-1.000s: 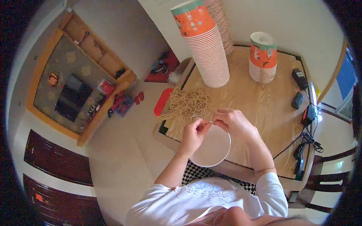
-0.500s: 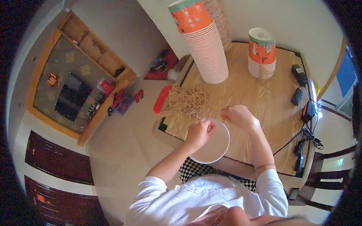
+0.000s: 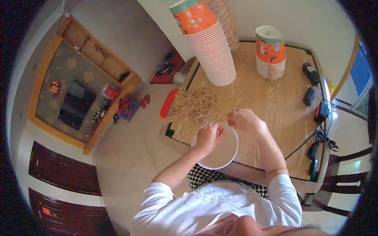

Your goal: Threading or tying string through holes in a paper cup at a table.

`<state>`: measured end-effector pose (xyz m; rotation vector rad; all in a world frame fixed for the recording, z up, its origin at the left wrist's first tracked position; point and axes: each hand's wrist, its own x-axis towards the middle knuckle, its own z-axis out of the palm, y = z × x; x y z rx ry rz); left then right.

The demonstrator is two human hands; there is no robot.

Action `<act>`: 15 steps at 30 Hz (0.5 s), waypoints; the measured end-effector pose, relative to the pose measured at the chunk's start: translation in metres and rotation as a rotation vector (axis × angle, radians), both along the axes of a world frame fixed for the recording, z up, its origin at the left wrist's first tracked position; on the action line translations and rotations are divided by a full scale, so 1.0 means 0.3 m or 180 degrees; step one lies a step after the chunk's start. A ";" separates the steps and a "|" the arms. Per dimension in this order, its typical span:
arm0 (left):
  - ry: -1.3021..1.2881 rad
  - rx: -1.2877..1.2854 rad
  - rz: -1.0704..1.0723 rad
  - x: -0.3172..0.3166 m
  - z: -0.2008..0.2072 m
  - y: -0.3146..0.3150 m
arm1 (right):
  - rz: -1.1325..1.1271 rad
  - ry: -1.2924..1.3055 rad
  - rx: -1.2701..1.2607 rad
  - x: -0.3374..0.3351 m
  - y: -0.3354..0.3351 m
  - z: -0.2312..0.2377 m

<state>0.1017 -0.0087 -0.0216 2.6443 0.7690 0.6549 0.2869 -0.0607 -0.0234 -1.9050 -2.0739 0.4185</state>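
Observation:
A white paper tub point(image 3: 220, 157) with a round rim sits at the table's near edge, its open mouth toward me. My left hand point(image 3: 208, 137) is closed at the tub's left far rim, fingers reaching over into the mouth. Just beyond the right far rim my right hand point(image 3: 246, 121) is pinched closed; a thin tan strand seems to run between the two hands. What exactly the fingertips hold is too small to make out. Beyond my left hand lies a tangled heap of tan paper cords point(image 3: 197, 104).
A tall stack of orange and green printed paper tubs point(image 3: 212, 51) stands at the back, with another stack behind it. A shorter stack point(image 3: 270, 53) is farther right. Black power adapters point(image 3: 321, 112) and cables line the right edge. A red object point(image 3: 169, 103) is beside the cords.
My right hand has moved slightly left, closer to my left hand and the tub's rim. The whole view has shifted a little.

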 end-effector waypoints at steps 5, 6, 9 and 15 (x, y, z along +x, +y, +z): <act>0.0085 -0.0009 0.0133 0.006 0.009 -0.004 | -0.0003 0.0062 0.0079 0.002 0.002 0.001; 0.0106 -0.0033 0.0213 0.006 0.009 -0.004 | -0.0031 0.0052 0.0010 -0.001 0.004 0.008; 0.0025 0.0014 0.0080 0.003 0.007 0.001 | -0.0065 0.0072 -0.0023 0.000 0.009 -0.001; 0.0219 -0.0057 0.0031 0.003 0.004 0.003 | -0.0013 0.0120 0.0007 -0.002 0.020 -0.021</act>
